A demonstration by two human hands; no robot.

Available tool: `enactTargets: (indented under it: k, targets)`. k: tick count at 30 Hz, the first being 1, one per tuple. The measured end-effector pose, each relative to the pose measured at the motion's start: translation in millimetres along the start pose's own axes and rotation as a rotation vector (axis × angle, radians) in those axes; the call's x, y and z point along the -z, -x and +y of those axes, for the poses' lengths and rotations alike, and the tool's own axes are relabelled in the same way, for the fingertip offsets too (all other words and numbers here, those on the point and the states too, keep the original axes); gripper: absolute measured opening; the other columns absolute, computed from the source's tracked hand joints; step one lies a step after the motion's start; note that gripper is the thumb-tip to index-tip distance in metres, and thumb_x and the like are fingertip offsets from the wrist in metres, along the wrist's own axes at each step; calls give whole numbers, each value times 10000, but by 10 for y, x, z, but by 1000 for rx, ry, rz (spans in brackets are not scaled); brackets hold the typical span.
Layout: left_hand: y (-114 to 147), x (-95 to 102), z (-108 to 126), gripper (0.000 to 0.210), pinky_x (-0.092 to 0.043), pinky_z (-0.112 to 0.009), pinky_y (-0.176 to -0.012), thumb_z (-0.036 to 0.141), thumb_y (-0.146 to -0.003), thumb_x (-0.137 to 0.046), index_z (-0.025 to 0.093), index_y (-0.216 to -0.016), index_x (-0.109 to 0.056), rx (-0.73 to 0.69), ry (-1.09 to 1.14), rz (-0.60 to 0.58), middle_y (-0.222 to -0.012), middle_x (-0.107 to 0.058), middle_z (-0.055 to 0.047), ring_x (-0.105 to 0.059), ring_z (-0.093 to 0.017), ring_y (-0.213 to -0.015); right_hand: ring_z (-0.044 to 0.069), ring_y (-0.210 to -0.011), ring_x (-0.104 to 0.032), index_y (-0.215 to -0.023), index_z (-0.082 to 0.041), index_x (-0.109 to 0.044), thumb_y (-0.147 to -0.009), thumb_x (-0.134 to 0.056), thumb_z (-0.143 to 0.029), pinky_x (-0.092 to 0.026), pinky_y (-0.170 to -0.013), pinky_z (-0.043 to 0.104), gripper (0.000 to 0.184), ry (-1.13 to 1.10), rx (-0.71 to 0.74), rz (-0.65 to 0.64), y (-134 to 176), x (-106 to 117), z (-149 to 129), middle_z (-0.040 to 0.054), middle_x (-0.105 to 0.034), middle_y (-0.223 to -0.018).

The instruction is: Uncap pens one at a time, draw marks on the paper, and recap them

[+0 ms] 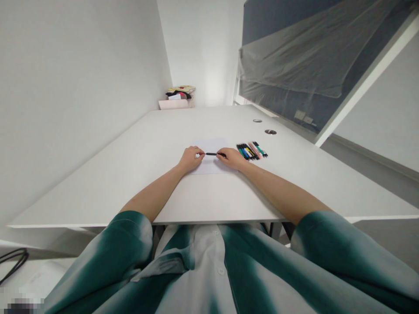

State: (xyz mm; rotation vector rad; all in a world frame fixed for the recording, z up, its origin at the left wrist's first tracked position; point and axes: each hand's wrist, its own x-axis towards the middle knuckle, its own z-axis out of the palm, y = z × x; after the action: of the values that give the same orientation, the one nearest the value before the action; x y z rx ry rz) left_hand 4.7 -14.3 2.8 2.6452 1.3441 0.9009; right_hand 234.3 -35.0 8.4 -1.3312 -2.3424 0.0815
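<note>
A slim black pen lies level between my two hands, above a sheet of white paper. At its left end, the thumb and fingertips of my left hand pinch the narrow tip. My right hand is closed round the other end, so that part of the pen is hidden by the fingers. Just right of my right hand lies a row of several pens and markers with green, blue, yellow, black and pink parts.
The white table stretches from me to the far wall. Two round cable holes are set in its right side. At the far left corner stands a pink box with things heaped in it. A plastic-covered dark panel rises on the right.
</note>
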Motion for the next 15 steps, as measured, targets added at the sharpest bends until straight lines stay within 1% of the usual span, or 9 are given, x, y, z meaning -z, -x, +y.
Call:
enactTargets:
  k: [4, 10, 12, 15]
  targets:
    - [4, 7, -60, 248, -455, -401, -914, 284, -863, -528, 185, -917, -748, 21, 12, 8, -934, -721, -76, -613, -235, -929, 206, -897, -636, -1045, -148, -710, -920, -499, -267, -428, -764, 261, 272, 25, -29, -1, -1, 29, 60, 97, -723, -1014]
    - [7, 44, -155, 247, -481, -372, -909, 286, -847, -545, 187, -916, -762, 96, 80, 30, -948, -728, -69, -632, -220, -920, 217, -918, -641, -1040, -163, -718, -836, -520, -192, -441, -793, 268, 286, 99, -95, 15, 25, 140, 183, 84, -729, -1017]
    - [4, 59, -188, 245, -491, -357, -893, 283, -843, -549, 185, -908, -764, 120, 96, 36, -949, -730, -69, -639, -214, -905, 221, -923, -644, -1026, -171, -727, -832, -514, -198, -447, -803, 275, 289, 130, -147, 33, 31, 186, 210, 84, -730, -1023]
    - [1, 74, -239, 237, -495, -348, -879, 276, -833, -558, 180, -894, -766, 165, 100, 47, -948, -733, -73, -644, -214, -899, 231, -928, -650, -1010, -186, -737, -842, -492, -214, -461, -799, 286, 299, 177, -270, 87, 33, 240, 248, 86, -734, -1017]
